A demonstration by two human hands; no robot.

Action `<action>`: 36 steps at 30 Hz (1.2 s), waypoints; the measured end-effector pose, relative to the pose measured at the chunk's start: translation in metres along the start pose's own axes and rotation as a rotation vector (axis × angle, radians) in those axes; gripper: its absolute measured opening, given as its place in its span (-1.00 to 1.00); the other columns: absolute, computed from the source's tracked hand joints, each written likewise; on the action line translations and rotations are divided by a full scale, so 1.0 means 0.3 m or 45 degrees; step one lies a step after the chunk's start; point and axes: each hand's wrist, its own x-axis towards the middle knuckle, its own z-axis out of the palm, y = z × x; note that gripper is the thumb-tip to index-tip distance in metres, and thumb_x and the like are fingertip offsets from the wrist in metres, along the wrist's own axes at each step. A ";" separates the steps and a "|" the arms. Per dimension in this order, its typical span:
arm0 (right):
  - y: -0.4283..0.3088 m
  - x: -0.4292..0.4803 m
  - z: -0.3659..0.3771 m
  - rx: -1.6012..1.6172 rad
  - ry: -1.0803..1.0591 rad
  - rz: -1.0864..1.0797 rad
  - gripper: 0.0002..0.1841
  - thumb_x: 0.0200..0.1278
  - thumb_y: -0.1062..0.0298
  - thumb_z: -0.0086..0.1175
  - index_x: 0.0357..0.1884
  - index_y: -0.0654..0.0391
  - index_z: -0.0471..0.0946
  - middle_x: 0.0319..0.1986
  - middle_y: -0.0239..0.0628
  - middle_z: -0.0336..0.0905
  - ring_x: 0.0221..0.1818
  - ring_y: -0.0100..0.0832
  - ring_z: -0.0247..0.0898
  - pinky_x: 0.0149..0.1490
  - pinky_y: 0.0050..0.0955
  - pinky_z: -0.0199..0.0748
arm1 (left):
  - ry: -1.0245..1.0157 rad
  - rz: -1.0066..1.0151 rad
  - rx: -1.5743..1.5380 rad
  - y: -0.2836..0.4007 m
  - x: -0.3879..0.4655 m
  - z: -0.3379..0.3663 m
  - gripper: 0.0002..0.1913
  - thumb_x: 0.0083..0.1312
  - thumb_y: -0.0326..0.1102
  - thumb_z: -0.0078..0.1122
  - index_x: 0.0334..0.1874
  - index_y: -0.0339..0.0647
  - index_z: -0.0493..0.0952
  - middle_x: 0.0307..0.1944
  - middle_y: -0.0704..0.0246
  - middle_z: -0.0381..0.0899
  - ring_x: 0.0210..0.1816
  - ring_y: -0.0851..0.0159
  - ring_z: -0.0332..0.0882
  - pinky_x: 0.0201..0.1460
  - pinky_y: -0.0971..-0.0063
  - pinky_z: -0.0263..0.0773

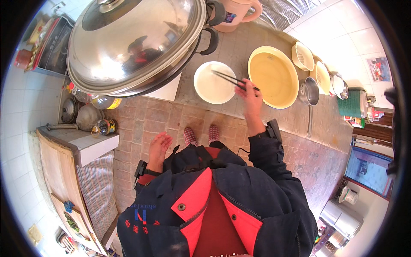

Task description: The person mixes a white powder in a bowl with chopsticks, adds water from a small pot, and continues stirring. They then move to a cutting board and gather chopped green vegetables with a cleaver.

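My right hand (252, 101) grips a pair of dark chopsticks (229, 78), their tips reaching into a white bowl (196, 91). Pale, smooth contents (210, 85) lie in this bowl, and whether they are liquid I cannot tell. Just right of my right hand is a large yellow enamel basin (273, 77), which seems to hold a clear liquid. Away from the counter, in front of my jacket, my left hand (160, 144) hangs over the brick floor, holding nothing, its fingers loosely apart.
A big lidded steel wok (138, 48) takes up the counter's left, with a pink jug (236, 14) behind. On the right are a steel ladle (310, 91) and plastic baskets (302, 56). A low tiled ledge (99, 144) with an oil bottle (106, 127) stands at left.
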 end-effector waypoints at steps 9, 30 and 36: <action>-0.122 -0.030 -0.082 -0.482 0.187 -0.105 -0.68 0.41 0.34 0.00 -0.07 0.45 0.55 -0.23 -0.03 0.63 -0.32 -0.27 0.63 -0.23 -0.46 0.65 | -0.013 -0.018 0.010 -0.014 0.003 -0.016 -0.72 0.35 -0.46 0.01 0.09 -0.31 0.43 -0.14 0.17 0.59 -0.09 0.18 0.61 0.01 0.36 0.54; 0.013 -0.073 -0.207 -0.002 0.139 0.046 -0.63 0.45 0.23 -0.01 0.10 0.32 0.47 -0.08 -0.05 0.60 -0.12 -0.28 0.60 -0.01 -0.37 0.59 | -0.029 -0.004 -0.008 -0.001 -0.004 -0.021 -0.72 0.36 -0.45 -0.03 0.09 -0.33 0.42 -0.13 0.14 0.58 -0.08 0.13 0.60 0.03 0.33 0.54; -0.011 -0.072 -0.177 -0.185 0.100 0.266 -0.66 0.43 0.26 -0.01 0.02 0.35 0.51 -0.18 -0.05 0.62 -0.23 -0.26 0.62 -0.10 -0.35 0.62 | -0.030 0.021 0.006 0.012 -0.008 -0.012 -0.72 0.36 -0.47 -0.04 0.10 -0.34 0.42 -0.13 0.13 0.58 -0.06 0.13 0.60 0.04 0.31 0.54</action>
